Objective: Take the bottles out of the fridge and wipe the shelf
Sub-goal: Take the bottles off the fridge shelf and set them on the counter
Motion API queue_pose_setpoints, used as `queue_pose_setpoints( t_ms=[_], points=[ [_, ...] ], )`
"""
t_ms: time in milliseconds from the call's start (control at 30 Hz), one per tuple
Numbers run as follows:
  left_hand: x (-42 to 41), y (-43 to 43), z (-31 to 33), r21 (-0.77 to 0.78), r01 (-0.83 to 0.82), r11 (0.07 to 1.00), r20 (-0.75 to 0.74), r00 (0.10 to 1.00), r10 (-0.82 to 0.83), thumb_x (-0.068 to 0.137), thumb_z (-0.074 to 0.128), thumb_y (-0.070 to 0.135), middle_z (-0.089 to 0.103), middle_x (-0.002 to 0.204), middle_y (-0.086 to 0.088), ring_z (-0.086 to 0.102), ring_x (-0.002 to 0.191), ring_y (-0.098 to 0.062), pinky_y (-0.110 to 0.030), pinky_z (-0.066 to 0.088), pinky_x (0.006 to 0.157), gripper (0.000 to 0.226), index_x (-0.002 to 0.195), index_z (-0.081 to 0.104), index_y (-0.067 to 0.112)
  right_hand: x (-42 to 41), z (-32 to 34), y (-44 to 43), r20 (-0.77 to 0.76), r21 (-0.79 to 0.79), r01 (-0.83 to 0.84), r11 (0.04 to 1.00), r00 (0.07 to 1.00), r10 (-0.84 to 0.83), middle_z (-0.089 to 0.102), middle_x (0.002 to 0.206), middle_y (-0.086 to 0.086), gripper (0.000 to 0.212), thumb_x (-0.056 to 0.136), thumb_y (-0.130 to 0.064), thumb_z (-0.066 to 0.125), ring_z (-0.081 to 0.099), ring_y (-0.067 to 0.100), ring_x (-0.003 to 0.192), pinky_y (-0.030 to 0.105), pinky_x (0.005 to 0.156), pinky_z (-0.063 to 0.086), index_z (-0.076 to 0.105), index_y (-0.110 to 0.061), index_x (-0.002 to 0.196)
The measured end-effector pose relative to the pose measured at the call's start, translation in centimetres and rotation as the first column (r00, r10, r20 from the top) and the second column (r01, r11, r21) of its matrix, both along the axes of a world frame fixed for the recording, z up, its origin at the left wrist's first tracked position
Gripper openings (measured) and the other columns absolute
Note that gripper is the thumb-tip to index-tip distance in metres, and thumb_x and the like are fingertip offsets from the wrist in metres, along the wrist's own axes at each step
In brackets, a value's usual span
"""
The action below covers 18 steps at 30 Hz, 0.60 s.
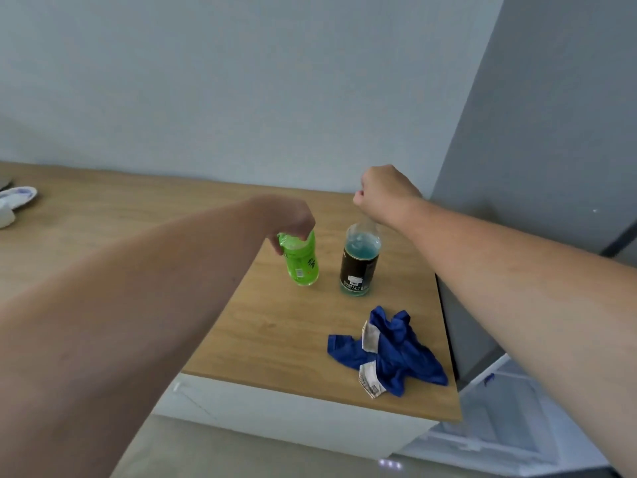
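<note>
A green plastic bottle (302, 262) stands on the wooden counter (269, 326), and my left hand (293, 219) grips its top from above. To its right stands a clear bottle with blue liquid and a black label (360, 263). My right hand (382, 188) is closed around its neck, which the hand and wrist hide. A crumpled blue cloth (389, 350) with white patches lies on the counter in front of the bottles, near the right edge.
The grey fridge side (537, 167) rises right of the counter, with its open white interior (499, 415) below right. A white object (15, 198) lies at the counter's far left. A white cabinet front (293, 412) sits under the counter.
</note>
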State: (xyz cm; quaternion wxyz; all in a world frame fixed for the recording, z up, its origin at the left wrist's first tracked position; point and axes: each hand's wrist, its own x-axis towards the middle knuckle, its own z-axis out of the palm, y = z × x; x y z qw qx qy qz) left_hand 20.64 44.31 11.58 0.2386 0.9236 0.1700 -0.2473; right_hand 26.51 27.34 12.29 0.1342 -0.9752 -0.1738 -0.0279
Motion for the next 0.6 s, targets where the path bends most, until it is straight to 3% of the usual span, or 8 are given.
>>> queue_pose_setpoints(
  t_ms=[67, 133, 200, 267, 400, 467, 533, 600],
  points=[
    [1.2, 0.1, -1.0, 0.001, -0.01, 1.0, 0.012, 1.0, 0.01, 0.096, 0.057, 0.005, 0.054, 0.125, -0.019, 0.064, 0.098, -0.038, -0.042, 0.063, 0.071, 0.036, 0.131, 0.053, -0.004, 1.3, -0.1, 0.7, -0.001, -0.001, -0.02, 1.0, 1.0, 0.02, 0.049, 0.068, 0.005, 0.022, 0.087, -0.012, 0.052, 0.044, 0.024, 0.058, 0.026, 0.052, 0.035, 0.049, -0.008, 0.066],
    [2.0, 0.1, -1.4, -0.018, -0.058, 0.998, 0.048, 0.997, 0.059, 0.097, 0.054, 0.005, 0.038, 0.144, -0.023, 0.06, 0.103, -0.05, -0.049, 0.061, 0.07, 0.036, 0.133, 0.049, 0.0, 2.0, -0.3, 0.9, -0.005, 0.006, -0.048, 0.999, 0.999, 0.048, 0.057, 0.081, 0.007, 0.016, 0.089, -0.02, 0.054, 0.054, 0.026, 0.069, 0.029, 0.059, 0.044, 0.058, -0.008, 0.08],
    [2.5, 0.5, -1.8, -0.028, -0.084, 0.996, 0.096, 0.992, 0.086, 0.098, 0.055, 0.016, 0.044, 0.141, -0.022, 0.065, 0.092, -0.043, -0.048, 0.06, 0.063, 0.042, 0.137, 0.046, 0.006, 2.1, -0.8, 0.5, -0.006, 0.014, -0.069, 0.998, 0.998, 0.069, 0.06, 0.093, 0.008, 0.018, 0.091, -0.029, 0.058, 0.059, 0.028, 0.081, 0.033, 0.067, 0.05, 0.058, -0.011, 0.089],
    [2.8, 0.8, -2.4, 0.017, -0.073, 0.997, 0.189, 0.98, 0.068, 0.094, 0.061, 0.029, 0.055, 0.129, -0.019, 0.065, 0.086, -0.035, -0.046, 0.06, 0.068, 0.055, 0.142, 0.04, 0.013, 1.6, -1.3, -0.3, -0.009, 0.043, -0.073, 0.996, 0.997, 0.073, 0.061, 0.1, 0.009, 0.026, 0.09, -0.036, 0.063, 0.06, 0.03, 0.088, 0.035, 0.071, 0.051, 0.055, -0.012, 0.097],
    [1.6, -0.1, -4.1, 0.227, -0.056, 0.972, 0.405, 0.914, -0.042, 0.087, 0.065, 0.048, 0.041, 0.148, -0.018, 0.052, 0.122, -0.039, -0.045, 0.05, 0.092, 0.098, 0.158, 0.005, 0.019, -1.2, -0.8, -2.1, 0.091, 0.068, -0.056, 0.996, 0.995, 0.05, 0.05, 0.122, 0.01, 0.06, 0.085, -0.051, 0.067, 0.054, 0.03, 0.108, 0.037, 0.076, 0.043, 0.043, -0.015, 0.126],
    [-0.9, -1.8, -5.0, 0.309, -0.125, 0.943, 0.556, 0.828, -0.072, 0.089, 0.06, 0.054, 0.033, 0.152, -0.019, 0.042, 0.132, -0.041, -0.052, 0.043, 0.102, 0.098, 0.158, -0.002, 0.019, -4.5, -0.8, -3.6, 0.236, 0.127, -0.088, 0.988, 0.97, 0.056, 0.048, 0.125, 0.007, 0.062, 0.087, -0.05, 0.064, 0.051, 0.028, 0.113, 0.039, 0.087, 0.045, 0.041, -0.016, 0.134],
    [-4.8, -4.6, -6.7, 0.28, -0.123, 0.952, 0.731, 0.671, -0.128, 0.094, 0.056, 0.049, 0.036, 0.151, -0.019, 0.041, 0.132, -0.039, -0.052, 0.041, 0.105, 0.086, 0.157, 0.011, 0.011, -9.1, -1.4, -6.3, 0.333, 0.235, -0.176, 0.956, 0.939, 0.091, 0.05, 0.124, 0.004, 0.057, 0.09, -0.042, 0.06, 0.052, 0.023, 0.112, 0.036, 0.096, 0.046, 0.042, -0.016, 0.138],
    [-9.8, -8.5, -9.2, 0.184, 0.059, 0.981, 0.833, 0.521, -0.188, 0.097, 0.054, 0.04, 0.043, 0.144, -0.014, 0.046, 0.127, -0.033, -0.045, 0.042, 0.104, 0.068, 0.151, 0.028, 0.008, -14.6, -3.4, -10.5, 0.355, 0.309, -0.237, 0.921, 0.927, 0.12, 0.054, 0.121, 0.001, 0.05, 0.091, -0.035, 0.06, 0.054, 0.019, 0.109, 0.032, 0.095, 0.047, 0.048, -0.015, 0.135]
  ],
)
